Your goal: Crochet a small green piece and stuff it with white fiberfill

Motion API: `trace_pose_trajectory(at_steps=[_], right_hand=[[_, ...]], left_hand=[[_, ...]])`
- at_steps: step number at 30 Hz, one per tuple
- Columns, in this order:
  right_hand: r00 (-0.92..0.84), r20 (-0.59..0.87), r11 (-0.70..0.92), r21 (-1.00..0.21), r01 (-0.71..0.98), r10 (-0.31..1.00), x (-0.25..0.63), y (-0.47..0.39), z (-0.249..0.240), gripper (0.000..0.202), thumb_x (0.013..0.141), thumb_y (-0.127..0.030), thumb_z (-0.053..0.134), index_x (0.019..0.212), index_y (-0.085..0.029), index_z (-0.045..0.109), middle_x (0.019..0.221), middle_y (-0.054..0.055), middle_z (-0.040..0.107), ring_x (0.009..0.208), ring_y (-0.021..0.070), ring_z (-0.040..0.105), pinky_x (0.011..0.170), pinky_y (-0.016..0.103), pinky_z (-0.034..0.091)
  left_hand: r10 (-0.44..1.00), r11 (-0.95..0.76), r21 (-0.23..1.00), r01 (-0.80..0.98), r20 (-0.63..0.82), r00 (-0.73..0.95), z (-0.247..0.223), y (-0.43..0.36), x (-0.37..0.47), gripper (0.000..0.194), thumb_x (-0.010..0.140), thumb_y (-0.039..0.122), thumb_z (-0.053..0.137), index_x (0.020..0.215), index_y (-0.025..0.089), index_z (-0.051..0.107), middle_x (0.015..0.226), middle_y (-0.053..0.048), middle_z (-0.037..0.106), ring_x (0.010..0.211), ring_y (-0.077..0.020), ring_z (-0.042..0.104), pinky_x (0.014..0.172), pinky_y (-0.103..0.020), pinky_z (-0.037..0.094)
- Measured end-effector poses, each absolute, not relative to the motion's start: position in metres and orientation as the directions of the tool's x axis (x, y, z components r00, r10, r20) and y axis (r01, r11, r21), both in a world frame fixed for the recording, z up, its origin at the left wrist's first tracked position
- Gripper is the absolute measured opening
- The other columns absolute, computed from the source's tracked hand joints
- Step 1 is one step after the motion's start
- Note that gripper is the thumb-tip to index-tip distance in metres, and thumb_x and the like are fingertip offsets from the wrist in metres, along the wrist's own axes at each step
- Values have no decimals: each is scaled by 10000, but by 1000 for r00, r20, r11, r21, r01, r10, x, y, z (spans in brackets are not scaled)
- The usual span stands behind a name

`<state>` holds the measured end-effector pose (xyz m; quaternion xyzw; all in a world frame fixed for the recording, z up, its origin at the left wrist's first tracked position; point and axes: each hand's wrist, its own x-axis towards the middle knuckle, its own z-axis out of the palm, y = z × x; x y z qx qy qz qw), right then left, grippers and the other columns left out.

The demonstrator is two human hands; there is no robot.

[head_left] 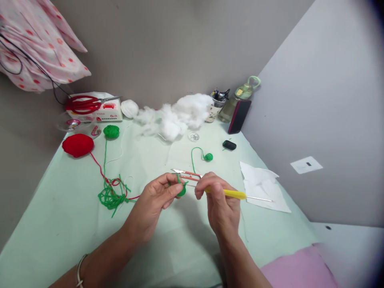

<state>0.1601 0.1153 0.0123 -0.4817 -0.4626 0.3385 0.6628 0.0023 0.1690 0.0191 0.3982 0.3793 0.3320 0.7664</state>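
My left hand (157,196) pinches a small green crocheted piece (182,191) between thumb and fingers, near the middle of the table. My right hand (220,200) is wrapped round the yellow handle of a crochet hook (235,194). The hook's thin metal shaft points left and ends close to the green piece; whether its tip touches the yarn I cannot tell. Just beyond my hands lie thread snips (187,175) with orange-red arms. A strand of green yarn runs from near the snips to a small green ball (208,157).
At the left are a red yarn ball (78,145), a green ball (111,131) and tangled green yarn (112,196). Red scissors (85,104) rest on a box. White stuffing (180,116), a pen cup (213,110), a bottle (229,108) and a phone (239,117) stand behind; white tissue (264,188) lies right.
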Motion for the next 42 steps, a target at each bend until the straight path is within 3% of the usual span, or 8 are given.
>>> trace_pose_trajectory(at_steps=[4, 9, 15, 19, 28, 32, 38, 42], right_hand=[[308, 215, 246, -967, -64, 927, 158, 114, 11, 236, 1008, -434, 645, 941, -243, 767, 792, 2, 698, 697, 132, 617, 715, 305, 499], [261, 98, 141, -978, -150, 960, 158, 114, 12, 176, 992, -409, 674, 1016, -240, 718, 835, 11, 724, 745, 147, 636, 740, 317, 539], [234, 285, 268, -958, 104, 929, 157, 115, 18, 140, 974, -338, 697, 925, -251, 795, 843, 29, 712, 795, 177, 651, 772, 362, 545], [265, 377, 354, -926, 132, 887, 154, 115, 17, 144, 981, -297, 686, 981, -290, 829, 914, 46, 744, 872, 199, 683, 759, 362, 569], [223, 373, 351, -927, 134, 900, 154, 115, 19, 108, 959, -279, 725, 973, -307, 829, 900, 30, 777, 901, 202, 706, 840, 383, 568], [284, 322, 336, -942, -2, 903, 155, 114, 15, 126, 979, -265, 693, 977, -276, 819, 922, 34, 748, 780, 161, 676, 708, 323, 565], [294, 245, 320, -917, -239, 924, 157, 118, 11, 139, 1001, -291, 667, 940, -243, 782, 924, 22, 746, 725, 127, 675, 699, 294, 573], [281, 241, 317, -910, -267, 929, 157, 117, 14, 193, 1031, -325, 613, 926, -231, 746, 908, 24, 750, 701, 130, 680, 668, 292, 574]], left_hand=[[805, 469, 854, -223, -309, 507, 19, 168, 3, 221, 853, 340, 828, 1023, 215, 764, 799, 7, 643, 732, -125, 518, 652, -253, 372], [798, 503, 809, -305, -299, 523, 21, 167, 2, 691, 845, 294, 861, 1478, 258, 586, 839, 19, 706, 896, -169, 667, 940, -328, 462], [780, 507, 812, -290, -290, 554, 27, 170, -2, 940, 798, 233, 893, 1612, 305, 429, 760, 72, 650, 794, -138, 628, 900, -307, 471], [784, 509, 804, -309, -285, 551, 28, 168, -3, 979, 782, 205, 902, 1622, 287, 407, 793, 69, 660, 818, -128, 613, 903, -287, 468], [779, 506, 804, -313, -270, 566, 32, 171, -7, 981, 779, 183, 910, 1617, 258, 406, 767, 84, 632, 775, -101, 600, 888, -274, 476], [786, 501, 799, -333, -258, 562, 31, 170, -6, 921, 796, 198, 898, 1590, 245, 433, 808, 70, 675, 823, -118, 655, 908, -281, 488], [805, 462, 825, -326, -236, 544, 28, 170, -5, 761, 847, 250, 859, 1524, 228, 515, 911, 25, 707, 915, -144, 665, 931, -296, 488], [825, 431, 844, -320, -225, 518, 28, 168, -7, 666, 844, 260, 862, 1455, 264, 597, 913, 33, 663, 900, -133, 637, 887, -277, 485]])
